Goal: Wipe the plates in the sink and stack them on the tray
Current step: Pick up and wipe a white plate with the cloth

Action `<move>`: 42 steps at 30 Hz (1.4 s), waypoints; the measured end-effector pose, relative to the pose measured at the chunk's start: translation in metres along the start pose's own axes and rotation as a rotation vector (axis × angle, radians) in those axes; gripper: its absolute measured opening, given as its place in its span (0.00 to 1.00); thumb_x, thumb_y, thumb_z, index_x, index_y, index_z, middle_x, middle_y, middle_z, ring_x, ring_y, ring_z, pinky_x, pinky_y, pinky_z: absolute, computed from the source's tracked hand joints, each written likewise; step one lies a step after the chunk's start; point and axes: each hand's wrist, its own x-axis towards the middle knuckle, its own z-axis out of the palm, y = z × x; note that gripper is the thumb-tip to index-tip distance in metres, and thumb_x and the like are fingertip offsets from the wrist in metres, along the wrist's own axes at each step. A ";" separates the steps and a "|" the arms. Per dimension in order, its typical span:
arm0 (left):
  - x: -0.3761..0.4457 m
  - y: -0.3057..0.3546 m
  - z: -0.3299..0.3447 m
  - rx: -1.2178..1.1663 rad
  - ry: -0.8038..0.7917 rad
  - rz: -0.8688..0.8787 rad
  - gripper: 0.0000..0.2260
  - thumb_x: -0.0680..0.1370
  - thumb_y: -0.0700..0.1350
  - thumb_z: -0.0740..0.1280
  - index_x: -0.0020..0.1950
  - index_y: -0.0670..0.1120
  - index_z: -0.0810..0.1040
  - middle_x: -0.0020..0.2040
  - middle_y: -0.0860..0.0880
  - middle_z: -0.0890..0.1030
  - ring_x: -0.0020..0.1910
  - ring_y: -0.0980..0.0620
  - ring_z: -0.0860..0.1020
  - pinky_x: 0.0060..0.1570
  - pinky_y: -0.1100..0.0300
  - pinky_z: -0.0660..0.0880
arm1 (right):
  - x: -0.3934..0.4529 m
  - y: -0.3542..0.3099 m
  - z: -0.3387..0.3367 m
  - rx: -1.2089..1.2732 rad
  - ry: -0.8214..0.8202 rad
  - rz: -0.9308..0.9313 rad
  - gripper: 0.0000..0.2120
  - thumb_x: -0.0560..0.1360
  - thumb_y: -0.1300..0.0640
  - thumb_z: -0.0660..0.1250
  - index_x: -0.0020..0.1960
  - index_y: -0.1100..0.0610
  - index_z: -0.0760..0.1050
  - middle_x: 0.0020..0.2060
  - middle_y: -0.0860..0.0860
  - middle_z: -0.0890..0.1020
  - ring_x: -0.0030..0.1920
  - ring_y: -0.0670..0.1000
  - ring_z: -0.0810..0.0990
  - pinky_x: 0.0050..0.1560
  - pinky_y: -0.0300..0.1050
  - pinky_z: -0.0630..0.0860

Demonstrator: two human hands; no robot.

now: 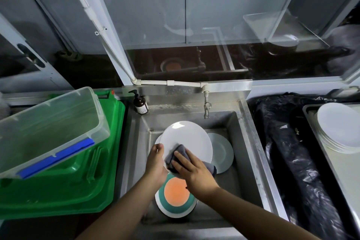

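Over the steel sink point(245, 142) I hold a white plate point(187, 138) tilted up. My left hand point(155, 163) grips its left rim. My right hand point(192, 171) presses a grey cloth point(175, 155) against the plate's lower face. Another white plate point(223, 152) lies in the sink behind it, and a plate with an orange middle and teal ring point(176, 195) lies below my hands. At the far right a stack of white plates point(339, 128) sits on a metal tray point(346, 171).
A tap point(206, 106) hangs over the sink's back, beside a brown pump bottle point(140, 103). Left of the sink stands a green bin point(78, 187) with a clear plastic tub point(48, 130) on it. A black plastic bag point(288, 152) lies between sink and tray.
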 end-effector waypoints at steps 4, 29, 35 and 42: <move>-0.032 0.003 0.004 0.112 -0.049 0.047 0.10 0.83 0.49 0.61 0.57 0.44 0.76 0.60 0.34 0.81 0.57 0.36 0.81 0.62 0.33 0.75 | 0.031 0.019 -0.018 0.027 0.017 0.086 0.30 0.74 0.58 0.69 0.75 0.51 0.68 0.78 0.52 0.63 0.76 0.65 0.61 0.70 0.63 0.68; -0.024 0.002 -0.014 0.286 0.085 0.016 0.08 0.82 0.51 0.63 0.48 0.51 0.79 0.53 0.34 0.79 0.48 0.40 0.79 0.49 0.43 0.77 | -0.020 0.039 0.000 0.099 -0.144 0.256 0.27 0.74 0.59 0.69 0.72 0.48 0.72 0.76 0.50 0.67 0.75 0.61 0.65 0.71 0.58 0.69; -0.014 0.002 -0.017 0.206 0.137 -0.065 0.08 0.80 0.53 0.63 0.46 0.52 0.77 0.53 0.39 0.79 0.51 0.40 0.79 0.54 0.39 0.78 | -0.030 0.032 -0.004 0.102 -0.183 0.184 0.29 0.62 0.56 0.80 0.62 0.50 0.79 0.68 0.51 0.76 0.64 0.62 0.77 0.54 0.57 0.81; -0.022 0.010 -0.011 0.304 0.111 -0.114 0.10 0.85 0.48 0.60 0.57 0.45 0.77 0.53 0.41 0.81 0.54 0.38 0.81 0.57 0.42 0.78 | -0.006 0.054 -0.031 0.105 -0.192 0.334 0.21 0.76 0.59 0.63 0.67 0.51 0.78 0.73 0.51 0.71 0.72 0.64 0.67 0.67 0.63 0.70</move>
